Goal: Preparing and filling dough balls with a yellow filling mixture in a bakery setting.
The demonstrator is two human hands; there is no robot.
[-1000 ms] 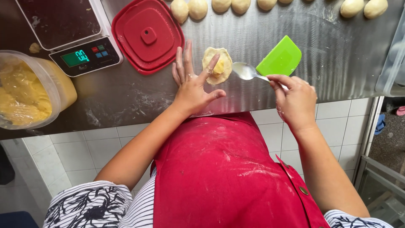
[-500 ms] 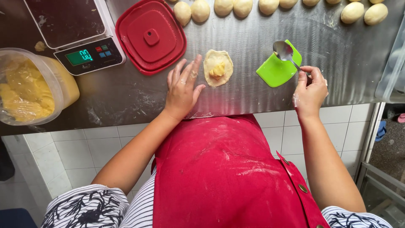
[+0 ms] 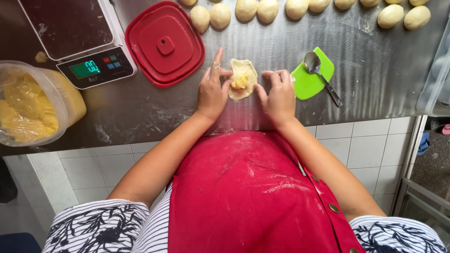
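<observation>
Where the steel counter (image 3: 375, 79) meets its near edge, a flattened disc of dough (image 3: 243, 78) lies flat, a lump of yellow filling (image 3: 241, 82) sitting on its middle so the pale rim stays free all round.

Left hand (image 3: 212, 89): fingers spread, index stretched toward the far edge, fingertips touching the disc's left rim; it grips nothing, apparently steadying the disc.

Right hand (image 3: 280, 91): fingers curled loosely, tips at the disc's right rim; likewise holding nothing, set opposite the left so the dough sits between both.

Metal spoon (image 3: 321, 75): laid down just beside the right hand, bowl resting on a green scraper (image 3: 309, 79), probably to keep its soiled bowl off the steel.

Red square lid (image 3: 164, 44): lying flat just left of the left hand, off its container.

Clear tub of yellow filling (image 3: 33, 105): at the counter's left end, open, well apart from the dough.

Digital scale (image 3: 77, 40): toward the far left corner, display lit, platform bare.

Row of rounded dough balls (image 3: 267, 9): ranged along the far edge, well apart from the hands.

Red apron (image 3: 253, 197): dusted with flour, pressed close to the near edge.
</observation>
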